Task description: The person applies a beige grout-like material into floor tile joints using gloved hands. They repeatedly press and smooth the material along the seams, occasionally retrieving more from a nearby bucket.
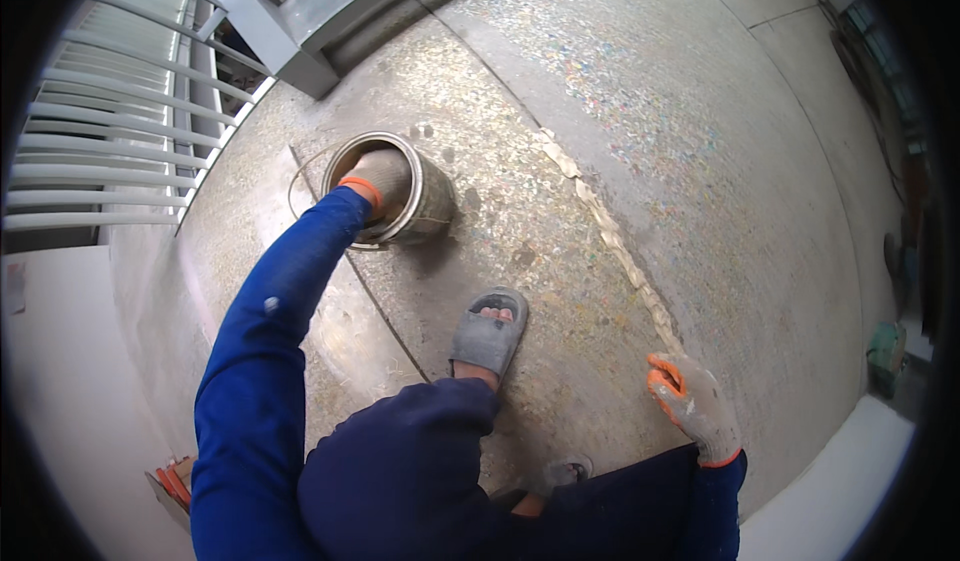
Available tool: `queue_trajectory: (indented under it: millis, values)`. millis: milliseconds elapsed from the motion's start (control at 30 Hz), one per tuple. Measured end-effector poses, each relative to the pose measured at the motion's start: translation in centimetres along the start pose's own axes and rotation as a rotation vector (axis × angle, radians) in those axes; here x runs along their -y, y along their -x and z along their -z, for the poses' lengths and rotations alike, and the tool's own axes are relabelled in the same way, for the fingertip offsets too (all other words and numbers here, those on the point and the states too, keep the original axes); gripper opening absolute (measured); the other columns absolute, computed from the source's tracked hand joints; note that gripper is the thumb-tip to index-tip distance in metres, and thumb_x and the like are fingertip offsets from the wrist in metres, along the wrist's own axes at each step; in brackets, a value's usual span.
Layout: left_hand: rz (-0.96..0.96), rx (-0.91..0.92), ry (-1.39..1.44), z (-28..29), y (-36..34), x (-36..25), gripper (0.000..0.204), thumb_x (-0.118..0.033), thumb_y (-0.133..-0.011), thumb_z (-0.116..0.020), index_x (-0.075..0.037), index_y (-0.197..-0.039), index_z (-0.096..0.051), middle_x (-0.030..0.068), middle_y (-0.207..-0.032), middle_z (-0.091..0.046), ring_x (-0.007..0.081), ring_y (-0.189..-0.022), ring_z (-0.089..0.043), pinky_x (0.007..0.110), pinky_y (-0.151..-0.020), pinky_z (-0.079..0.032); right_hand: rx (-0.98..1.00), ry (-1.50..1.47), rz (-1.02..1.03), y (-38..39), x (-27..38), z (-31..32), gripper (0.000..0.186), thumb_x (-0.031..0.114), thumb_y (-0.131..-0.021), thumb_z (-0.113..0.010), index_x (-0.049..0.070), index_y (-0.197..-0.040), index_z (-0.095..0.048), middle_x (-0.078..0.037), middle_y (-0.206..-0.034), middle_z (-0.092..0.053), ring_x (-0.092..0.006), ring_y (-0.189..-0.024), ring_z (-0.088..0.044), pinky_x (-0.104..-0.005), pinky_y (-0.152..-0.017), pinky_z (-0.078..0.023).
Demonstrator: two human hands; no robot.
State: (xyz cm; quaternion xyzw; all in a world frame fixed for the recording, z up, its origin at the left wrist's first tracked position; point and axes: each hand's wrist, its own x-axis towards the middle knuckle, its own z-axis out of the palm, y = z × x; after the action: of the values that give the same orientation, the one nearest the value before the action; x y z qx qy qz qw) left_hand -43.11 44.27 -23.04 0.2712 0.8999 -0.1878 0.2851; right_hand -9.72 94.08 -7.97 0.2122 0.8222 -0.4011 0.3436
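Observation:
My left hand (381, 177), in a pale knit glove with an orange cuff, reaches down into a round metal bucket (432, 199). Its fingers are hidden below the rim, so I cannot see what they touch. The bucket is smeared with grey and has a thin wire handle at its left. My right hand (697, 406), in a pale glove with orange-coated fingers, hovers at the lower right with fingers curled in and nothing visible in them. Close to it ends a lumpy beige strip of paste (612, 233), which runs along a joint in the speckled floor (560, 291).
My grey slide sandals (488, 333) stand on the floor between bucket and strip. White railings (120, 151) and a grey metal frame (300, 56) are at the upper left. A green object (885, 356) lies at the far right, and orange-and-brown items (175, 483) at the lower left.

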Motion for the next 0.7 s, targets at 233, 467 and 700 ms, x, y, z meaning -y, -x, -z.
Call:
queue_trajectory:
  millis: [233,467,700]
  values:
    - [0.111,0.05,-0.298,-1.6,-0.4,-1.9,0.021,-0.021,-0.092,-0.069,-0.013,-0.106,-0.083,0.0118,-0.113,-0.08,0.0315,-0.103,-0.077,0.047,-0.083,-0.059,0.014,0.061,0.115,-0.2,0.3,-0.8,0.044,0.035,-0.101,-0.074,0.005,-0.134,-0.073,-0.009,-0.086,-0.068,-0.0202,-0.077,-0.066,-0.0359,-0.07,-0.051]
    - [0.315,-0.293,1.129,8.8,9.9,-1.9,0.019,-0.016,-0.106,-0.061,-0.002,-0.113,-0.072,0.0047,-0.089,-0.069,0.0156,-0.072,-0.065,0.031,-0.064,-0.053,0.023,0.019,-0.049,-0.2,0.2,0.4,0.047,0.039,-0.104,-0.07,0.004,-0.135,-0.072,-0.006,-0.075,-0.063,-0.0176,-0.069,-0.062,-0.0357,-0.065,-0.047]
    - [0.238,-0.396,1.711,5.8,9.4,-1.9,0.013,-0.01,-0.104,-0.054,-0.005,-0.109,-0.065,0.0001,-0.087,-0.063,0.0112,-0.072,-0.06,0.024,-0.071,-0.054,0.073,-0.006,-0.077,-0.2,0.5,-1.0,0.043,0.033,-0.103,-0.07,0.003,-0.134,-0.072,-0.004,-0.073,-0.061,-0.0136,-0.065,-0.059,-0.0336,-0.064,-0.046]
